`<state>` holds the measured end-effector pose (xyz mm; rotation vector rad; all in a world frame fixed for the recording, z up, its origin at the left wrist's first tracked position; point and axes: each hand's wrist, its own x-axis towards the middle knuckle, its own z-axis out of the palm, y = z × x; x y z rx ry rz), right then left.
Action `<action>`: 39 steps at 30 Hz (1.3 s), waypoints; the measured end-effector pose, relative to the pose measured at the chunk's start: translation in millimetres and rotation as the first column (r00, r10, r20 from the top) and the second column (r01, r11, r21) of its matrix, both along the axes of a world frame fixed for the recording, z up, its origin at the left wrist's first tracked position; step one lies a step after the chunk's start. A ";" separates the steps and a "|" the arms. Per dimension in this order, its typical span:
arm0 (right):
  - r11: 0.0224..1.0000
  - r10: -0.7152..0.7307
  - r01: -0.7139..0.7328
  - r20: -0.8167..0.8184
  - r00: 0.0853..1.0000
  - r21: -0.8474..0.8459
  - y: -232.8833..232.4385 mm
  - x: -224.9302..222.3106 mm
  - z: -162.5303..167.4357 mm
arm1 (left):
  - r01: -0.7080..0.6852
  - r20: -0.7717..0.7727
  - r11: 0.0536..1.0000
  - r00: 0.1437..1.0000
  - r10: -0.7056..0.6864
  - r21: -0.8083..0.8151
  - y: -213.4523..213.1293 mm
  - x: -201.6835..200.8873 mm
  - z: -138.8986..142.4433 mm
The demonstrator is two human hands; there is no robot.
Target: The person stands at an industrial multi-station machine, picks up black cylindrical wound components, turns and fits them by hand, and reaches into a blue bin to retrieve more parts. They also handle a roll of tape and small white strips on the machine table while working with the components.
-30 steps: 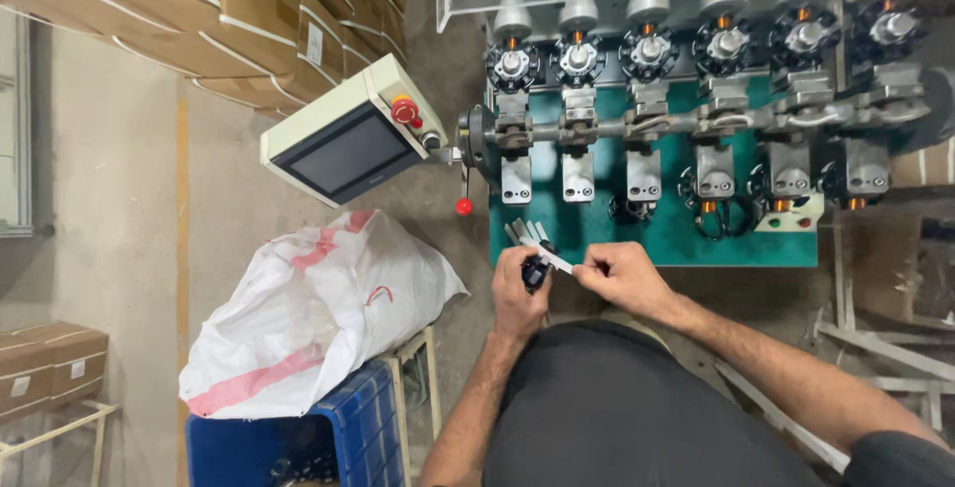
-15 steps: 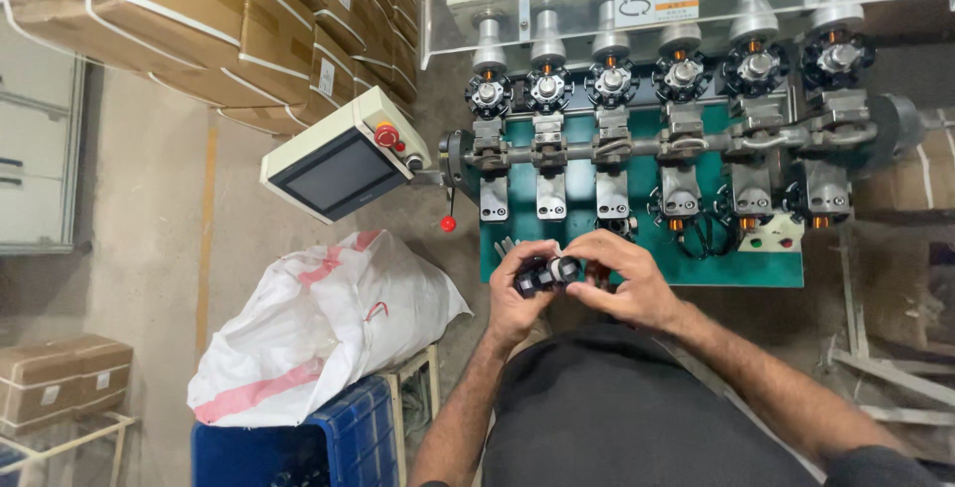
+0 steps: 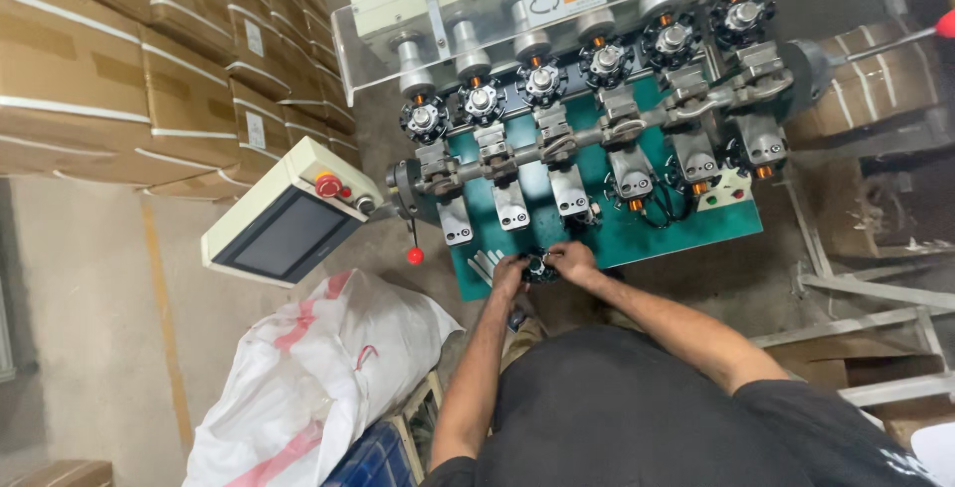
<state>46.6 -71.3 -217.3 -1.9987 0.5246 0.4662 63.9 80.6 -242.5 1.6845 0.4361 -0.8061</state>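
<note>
Both hands (image 3: 542,268) moved onto green machine bed (image 3: 637,233)

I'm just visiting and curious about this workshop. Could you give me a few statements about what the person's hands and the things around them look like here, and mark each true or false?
1. Both hands, left hand and right hand, meet on a small black round part. True.
2. The hands work over a red plate. False: the machine's flat metal plate is green.
3. A white plastic sack with red stripes lies to the person's left. True.
4. The cream control box with a dark screen has a green button. False: its button is red.
</note>
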 end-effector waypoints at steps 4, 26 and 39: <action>0.878 -0.311 0.302 -0.037 0.950 0.372 -14.2 -15.9 10.0 | -0.107 0.461 0.940 0.886 -0.058 0.323 -38.5 14.9 7.9; 0.487 -0.398 0.604 -0.455 0.796 0.631 -133.9 -1.3 80.2 | 0.188 0.246 0.981 0.954 -0.173 -0.038 -190.5 15.6 63.8; 0.965 0.098 -0.168 0.320 0.942 0.200 -148.6 -31.9 47.1 | -0.047 0.480 0.993 0.877 -0.012 0.112 -105.7 -47.8 71.4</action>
